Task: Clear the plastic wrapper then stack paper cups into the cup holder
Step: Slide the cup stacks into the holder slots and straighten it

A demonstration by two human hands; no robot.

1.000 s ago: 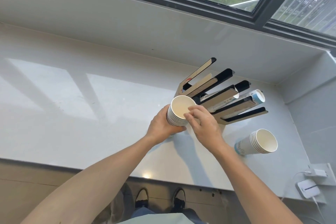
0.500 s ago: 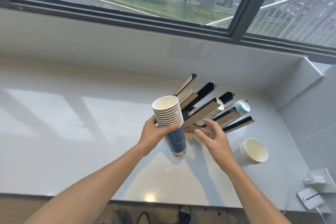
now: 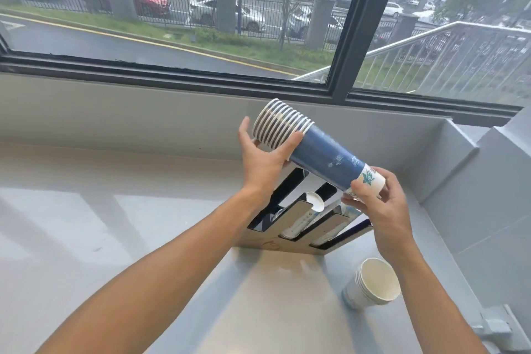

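Note:
A stack of blue and white paper cups (image 3: 321, 155) is held tilted in the air, rims up to the left, base down to the right. My left hand (image 3: 265, 156) grips it just under the rims. My right hand (image 3: 376, 201) holds the white base end. Below them the cup holder (image 3: 298, 224) leans on the counter, a slotted black and tan rack with cups showing in two of its slots. A second short stack of cups (image 3: 373, 284) lies on its side to the right. No plastic wrapper is in sight.
The pale counter (image 3: 115, 224) runs along a low wall under a dark-framed window (image 3: 342, 37). A raised ledge and wall (image 3: 488, 181) close the right side. A white socket fitting (image 3: 500, 330) sits at the counter's bottom right corner.
The stack has been lifted and tipped from upright to slanted. My right hand, apart from it before, now holds its base. The camera has tilted up toward the window.

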